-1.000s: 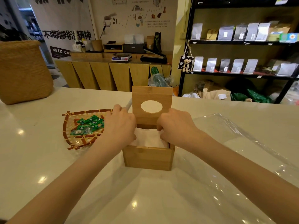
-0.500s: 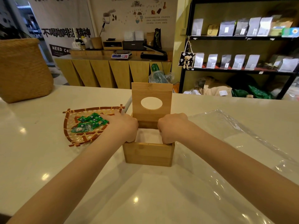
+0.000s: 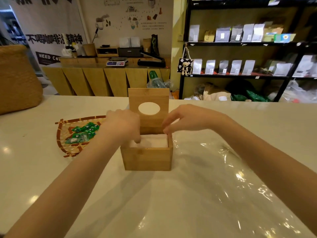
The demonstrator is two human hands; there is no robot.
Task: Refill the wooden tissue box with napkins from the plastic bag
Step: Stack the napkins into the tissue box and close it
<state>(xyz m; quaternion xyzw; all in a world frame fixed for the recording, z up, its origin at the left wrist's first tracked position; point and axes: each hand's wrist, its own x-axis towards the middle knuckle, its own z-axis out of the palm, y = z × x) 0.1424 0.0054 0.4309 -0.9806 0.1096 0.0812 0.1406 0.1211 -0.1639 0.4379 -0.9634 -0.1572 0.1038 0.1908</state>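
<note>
Half a second ago both hands were closed into fists inside the wooden tissue box (image 3: 147,156), pushing down. Now the right hand (image 3: 186,118) is lifted out and hovers over the right back corner of the box, its fingers loosely spread and holding nothing. The left hand (image 3: 122,125) is also higher, and only 1 finger reaches down and touches the napkins (image 3: 153,141); the other fingers are curled, with nothing gripped. I judge from this that the pressing is almost finished and the stack is settled, so closing the lid (image 3: 148,107) is probably the next step.

The box stands in the middle of the white bench (image 3: 30,169), just beside the woven tray (image 3: 63,134) with green packets (image 3: 84,133), which lies on its left. The lid stands upright at the back, and its oval opening faces the person. The napkins are white and look soft; they fill the box nearly up to the rim, with the top surface quite even. The plastic bag (image 3: 223,177) lies flat and wrinkled on the bench at the right of the box, touching its base, and it seems empty.
</note>
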